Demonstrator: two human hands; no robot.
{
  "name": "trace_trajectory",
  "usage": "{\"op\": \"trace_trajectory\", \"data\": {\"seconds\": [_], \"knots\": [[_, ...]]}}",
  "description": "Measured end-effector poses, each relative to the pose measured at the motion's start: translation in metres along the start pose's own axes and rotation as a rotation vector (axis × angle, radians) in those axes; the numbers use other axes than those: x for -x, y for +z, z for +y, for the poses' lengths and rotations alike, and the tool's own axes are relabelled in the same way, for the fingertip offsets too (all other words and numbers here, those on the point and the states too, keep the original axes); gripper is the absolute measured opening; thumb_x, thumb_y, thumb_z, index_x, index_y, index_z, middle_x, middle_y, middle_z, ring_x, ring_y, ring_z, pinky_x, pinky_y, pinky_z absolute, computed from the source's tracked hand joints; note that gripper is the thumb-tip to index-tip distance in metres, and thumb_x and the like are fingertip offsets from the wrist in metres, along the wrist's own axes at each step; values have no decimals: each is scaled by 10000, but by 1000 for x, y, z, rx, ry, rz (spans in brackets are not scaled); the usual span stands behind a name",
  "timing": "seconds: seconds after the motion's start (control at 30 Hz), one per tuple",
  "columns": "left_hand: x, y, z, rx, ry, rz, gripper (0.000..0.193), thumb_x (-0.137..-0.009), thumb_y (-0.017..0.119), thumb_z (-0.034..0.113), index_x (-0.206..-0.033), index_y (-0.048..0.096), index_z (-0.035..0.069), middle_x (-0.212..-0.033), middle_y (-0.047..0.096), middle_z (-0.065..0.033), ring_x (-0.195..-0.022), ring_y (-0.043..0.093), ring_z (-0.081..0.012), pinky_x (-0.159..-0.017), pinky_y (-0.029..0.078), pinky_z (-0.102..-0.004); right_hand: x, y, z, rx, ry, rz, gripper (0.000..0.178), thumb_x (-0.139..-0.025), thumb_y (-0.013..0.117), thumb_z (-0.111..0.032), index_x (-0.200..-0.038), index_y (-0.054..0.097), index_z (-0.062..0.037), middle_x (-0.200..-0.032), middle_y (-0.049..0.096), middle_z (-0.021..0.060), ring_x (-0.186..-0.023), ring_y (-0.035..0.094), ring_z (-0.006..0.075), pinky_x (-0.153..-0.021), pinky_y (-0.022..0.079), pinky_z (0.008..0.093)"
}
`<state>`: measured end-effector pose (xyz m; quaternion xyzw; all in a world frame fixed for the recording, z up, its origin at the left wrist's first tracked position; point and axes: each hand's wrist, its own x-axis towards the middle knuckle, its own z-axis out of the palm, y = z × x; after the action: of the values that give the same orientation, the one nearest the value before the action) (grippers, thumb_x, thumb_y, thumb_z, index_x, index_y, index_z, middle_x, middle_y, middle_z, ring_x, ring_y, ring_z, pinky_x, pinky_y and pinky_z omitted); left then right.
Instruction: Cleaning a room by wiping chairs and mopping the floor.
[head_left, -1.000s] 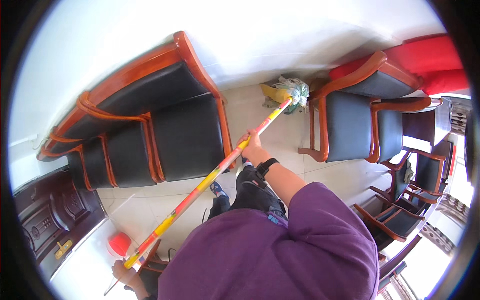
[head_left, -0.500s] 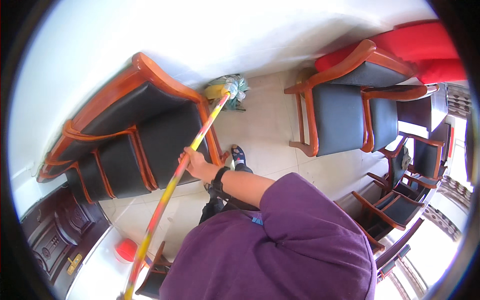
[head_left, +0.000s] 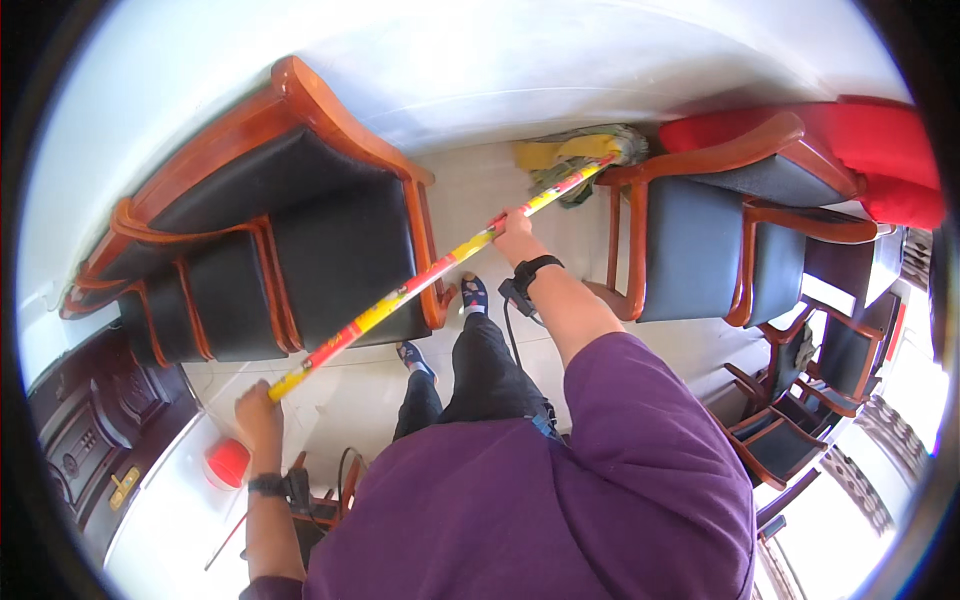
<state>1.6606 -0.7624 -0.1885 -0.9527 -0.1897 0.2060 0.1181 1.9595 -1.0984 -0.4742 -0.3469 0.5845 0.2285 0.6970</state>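
A mop with a red and yellow patterned handle (head_left: 405, 290) slants across the view from lower left to upper right. My left hand (head_left: 259, 412) is closed around its near end. Farther up the handle, my right hand (head_left: 516, 236) grips it with the arm stretched forward. The mop head (head_left: 575, 165), made of yellow, green and grey cloth strips, lies on the tiled floor by the white wall, beside the front leg of the right-hand chair. Part of the head is hidden behind that chair's armrest.
Joined wooden chairs with black seats (head_left: 335, 265) line the left. More chairs (head_left: 690, 250) stand on the right, beside red cloth (head_left: 820, 150). A dark door (head_left: 110, 430), a red bucket (head_left: 228, 462) and a chair (head_left: 315, 510) are at lower left. My feet (head_left: 473, 293) stand between the rows.
The mop head has slid right along the wall, from the left chairs to the right-hand chair. My right hand has moved forward and right. My left hand has come into view on the handle.
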Motion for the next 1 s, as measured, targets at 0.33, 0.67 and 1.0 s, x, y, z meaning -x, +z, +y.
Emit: {"op": "trace_trajectory", "data": {"seconds": [0.33, 0.67, 1.0], "knots": [[23, -27, -62, 76, -103, -12, 89, -635, 600, 90, -686, 529, 71, -646, 551, -133, -651, 536, -332, -581, 405, -418, 80, 10, 23, -148, -6, -115, 73, -730, 472, -44, -752, 402, -55, -617, 429, 98, -548, 461, 231, -503, 415, 381], [240, -124, -228, -325, -431, 300, 164, -776, 571, 127, -673, 496, 25, -646, 501, -145, -637, 490, -307, -573, 373, -399, 278, 20, 148, -82, 361, -392, 72, -756, 466, -75, -732, 418, -27, -643, 458, 122, -590, 490, 254, -584, 437, 377], [249, -223, -221, -361, -695, 213, 92, -771, 574, 98, -795, 590, 11, -708, 598, -127, -666, 568, -285, -604, 449, -365, 269, 64, 156, -195, 675, -583, 100, -796, 459, -107, -747, 387, -60, -644, 434, 99, -589, 480, 241, -577, 447, 379]]}}
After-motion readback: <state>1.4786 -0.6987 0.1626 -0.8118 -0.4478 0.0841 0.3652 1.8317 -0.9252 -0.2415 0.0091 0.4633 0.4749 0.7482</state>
